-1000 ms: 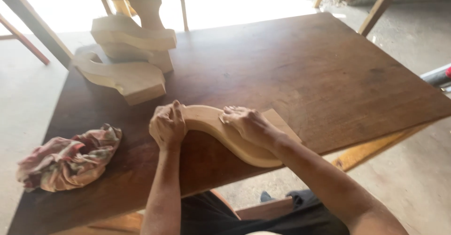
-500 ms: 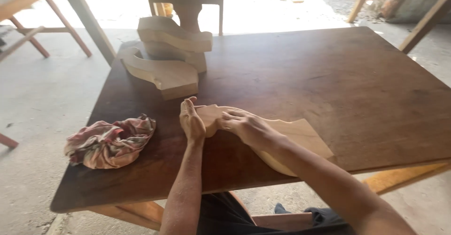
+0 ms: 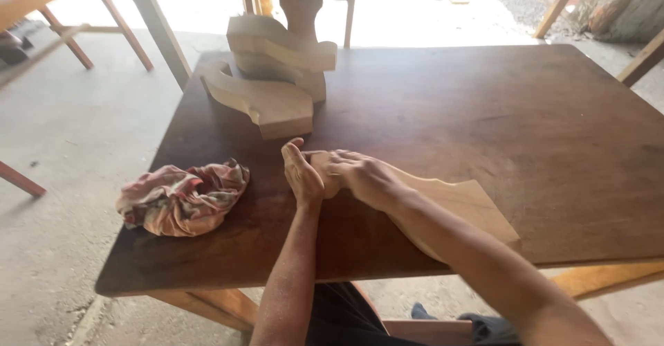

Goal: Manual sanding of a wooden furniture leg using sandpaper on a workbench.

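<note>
Fingers of the left hand (image 3: pixel 303 173) are held together and flat, pressed up against the end of the pale curvy wooden board (image 3: pixel 449 201). Fingers of the right hand (image 3: pixel 363 178) are spread a little and lie on top of that same end, pushing down. Whether something thin sits under the right palm cannot be told.

That curvy board lies flat on the big dark brown wooden worktop (image 3: pixel 498 117), near the person's edge of it. Its far corner pokes out close to that edge. Beyond the board, further from the person, stands a stack of more pale curvy wooden pieces (image 3: pixel 273 76). On the left of the board sits a crumpled pink and cream rag (image 3: pixel 181 199), well apart from it.

One thing could go wrong. If the hands push too hard to one side, the board might slide and tip off the near edge. A rough edge could also scrape the bare skin pressed against it.
</note>
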